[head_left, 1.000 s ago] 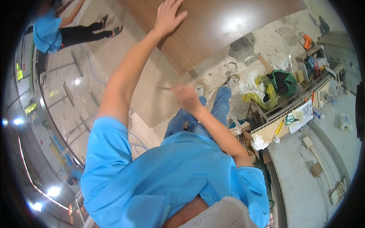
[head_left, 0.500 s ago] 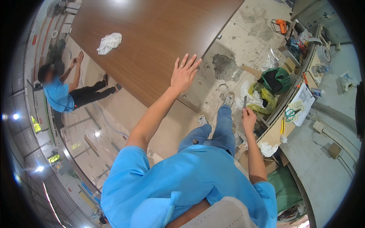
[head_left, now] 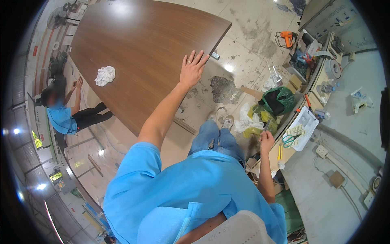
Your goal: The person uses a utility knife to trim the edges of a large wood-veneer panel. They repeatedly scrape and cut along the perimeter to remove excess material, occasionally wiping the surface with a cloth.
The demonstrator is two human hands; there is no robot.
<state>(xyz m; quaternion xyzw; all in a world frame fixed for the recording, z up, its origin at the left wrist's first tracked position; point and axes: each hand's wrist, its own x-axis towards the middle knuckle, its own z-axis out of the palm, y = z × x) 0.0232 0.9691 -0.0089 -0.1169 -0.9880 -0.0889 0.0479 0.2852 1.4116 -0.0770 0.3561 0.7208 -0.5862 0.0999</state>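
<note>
Here, left hand (head_left: 192,69) spread flat on the brown wooden panel's (head_left: 142,49) right edge, thin grey tool (head_left: 266,125) (kind unclear) pinched by right hand (head_left: 267,141), white rag (head_left: 105,75) left lying far left.

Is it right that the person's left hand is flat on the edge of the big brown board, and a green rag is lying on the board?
Not quite. The rag on the big brown board is white, not green, as the head view shows. The left hand does lie flat on the board's edge.
</note>
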